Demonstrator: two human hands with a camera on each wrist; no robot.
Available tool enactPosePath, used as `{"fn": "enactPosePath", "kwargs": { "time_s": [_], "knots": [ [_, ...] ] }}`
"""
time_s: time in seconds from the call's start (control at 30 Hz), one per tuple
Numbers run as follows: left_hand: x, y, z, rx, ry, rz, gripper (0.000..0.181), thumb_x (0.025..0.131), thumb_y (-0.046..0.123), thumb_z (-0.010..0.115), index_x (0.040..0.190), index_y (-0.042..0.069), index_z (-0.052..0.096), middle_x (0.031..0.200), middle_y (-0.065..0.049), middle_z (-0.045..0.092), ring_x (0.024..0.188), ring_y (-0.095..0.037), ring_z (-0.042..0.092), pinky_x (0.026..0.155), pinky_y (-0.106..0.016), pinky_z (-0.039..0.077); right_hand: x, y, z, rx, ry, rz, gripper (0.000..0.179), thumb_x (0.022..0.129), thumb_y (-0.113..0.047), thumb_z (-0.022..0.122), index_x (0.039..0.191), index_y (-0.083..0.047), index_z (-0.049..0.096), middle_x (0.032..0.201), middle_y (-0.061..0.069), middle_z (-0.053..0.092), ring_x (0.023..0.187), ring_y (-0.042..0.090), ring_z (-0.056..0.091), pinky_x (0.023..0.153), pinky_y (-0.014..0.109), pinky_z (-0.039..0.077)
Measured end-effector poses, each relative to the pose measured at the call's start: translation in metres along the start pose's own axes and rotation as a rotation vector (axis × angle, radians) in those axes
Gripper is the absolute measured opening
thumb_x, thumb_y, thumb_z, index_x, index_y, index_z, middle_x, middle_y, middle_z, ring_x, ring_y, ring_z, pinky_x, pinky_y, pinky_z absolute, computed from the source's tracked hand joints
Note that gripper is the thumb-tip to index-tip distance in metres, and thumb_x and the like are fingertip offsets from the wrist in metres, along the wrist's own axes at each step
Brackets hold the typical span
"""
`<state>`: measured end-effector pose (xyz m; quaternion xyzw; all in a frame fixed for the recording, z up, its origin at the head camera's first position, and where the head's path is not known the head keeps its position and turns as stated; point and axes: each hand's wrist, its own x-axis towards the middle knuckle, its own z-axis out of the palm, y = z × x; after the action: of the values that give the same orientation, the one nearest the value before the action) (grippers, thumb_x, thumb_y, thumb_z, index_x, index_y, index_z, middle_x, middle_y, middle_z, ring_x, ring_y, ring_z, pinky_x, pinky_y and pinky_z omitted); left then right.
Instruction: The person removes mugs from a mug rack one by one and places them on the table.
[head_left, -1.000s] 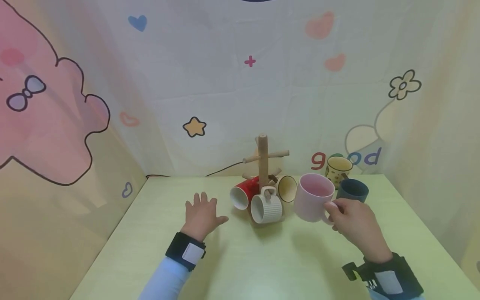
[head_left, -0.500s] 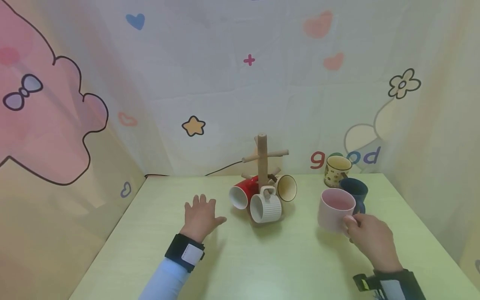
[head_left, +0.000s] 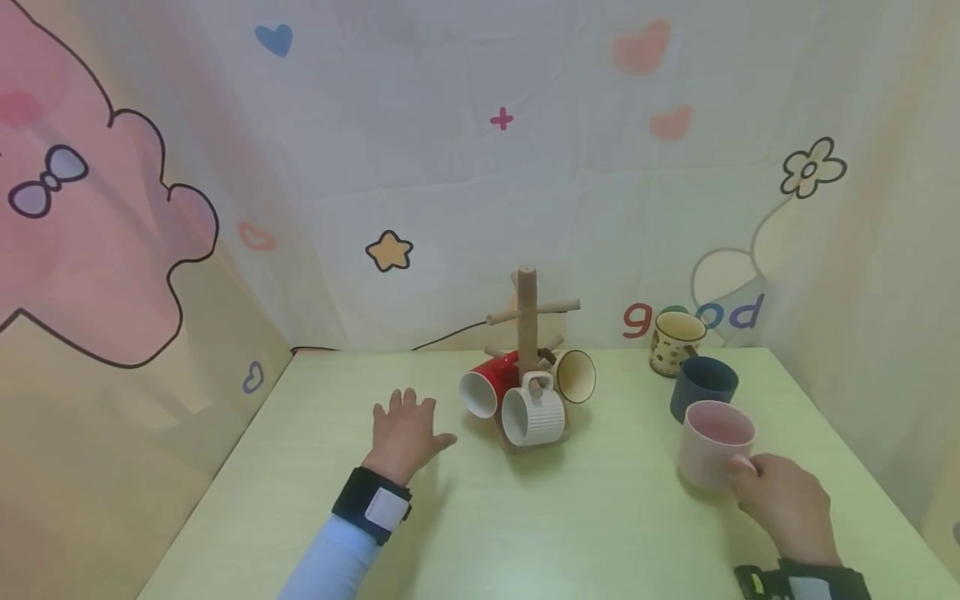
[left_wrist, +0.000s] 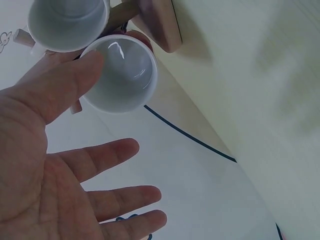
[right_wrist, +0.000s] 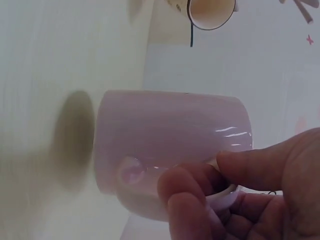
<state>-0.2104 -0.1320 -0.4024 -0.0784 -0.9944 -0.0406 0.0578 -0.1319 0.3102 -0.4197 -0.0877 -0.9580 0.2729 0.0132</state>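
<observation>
My right hand [head_left: 786,504] grips the handle of a pink mug [head_left: 712,450], fingers curled through it and thumb on top. The mug is upright, close over the table, with its shadow beside its base in the right wrist view. Just behind it stands a dark blue mug [head_left: 703,387]. My left hand [head_left: 403,433] is spread palm down with straight fingers, holding nothing, left of a wooden mug tree [head_left: 527,321]. On the tree's lower pegs hang a red mug [head_left: 498,379], a white ribbed mug [head_left: 543,417] and a cream mug [head_left: 576,377], their mouths tilted outward.
A yellow patterned mug [head_left: 675,346] stands at the back right of the pale table [head_left: 525,533], behind the dark blue one. Bare upper pegs [head_left: 562,306] stick out from the tree. A printed curtain [head_left: 450,167] closes off the back and sides.
My right hand has carried the pink mug from beside the mug tree rightward and toward me, down to just in front of the dark blue mug. The left hand has stayed in place.
</observation>
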Motion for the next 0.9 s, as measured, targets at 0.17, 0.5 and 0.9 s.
{"fn": "enactPosePath", "kwargs": {
  "time_s": [0.17,0.5,0.9],
  "knots": [
    [0.001,0.001,0.001,-0.005,-0.011,0.001,0.061,0.083,0.048,0.077,0.125,0.005,0.065,0.130,-0.027,0.055,0.124,-0.047,0.046,0.099,-0.066,0.038,-0.001,0.012,0.000,-0.005,-0.016,0.024,0.046,0.102,-0.031,0.038,0.082,0.000,0.065,0.070,0.004,0.066,0.069,0.024,0.059,0.059,0.037,0.039],
    [0.001,0.003,0.002,-0.028,-0.033,0.002,0.062,0.083,0.047,0.078,0.126,0.004,0.065,0.133,-0.028,0.053,0.127,-0.048,0.045,0.101,-0.067,0.036,-0.003,0.016,0.003,0.010,-0.043,0.103,0.044,0.100,-0.029,0.038,0.079,0.002,0.062,0.071,0.006,0.064,0.070,0.027,0.056,0.061,0.039,0.038],
    [0.003,0.006,0.004,-0.051,-0.054,-0.001,0.063,0.083,0.047,0.078,0.127,0.005,0.064,0.134,-0.028,0.053,0.128,-0.048,0.044,0.102,-0.067,0.035,-0.009,0.019,0.003,-0.001,-0.118,0.194,0.037,0.091,-0.032,0.041,0.072,-0.005,0.058,0.066,0.004,0.060,0.066,0.025,0.055,0.053,0.038,0.040]
  ]
}}
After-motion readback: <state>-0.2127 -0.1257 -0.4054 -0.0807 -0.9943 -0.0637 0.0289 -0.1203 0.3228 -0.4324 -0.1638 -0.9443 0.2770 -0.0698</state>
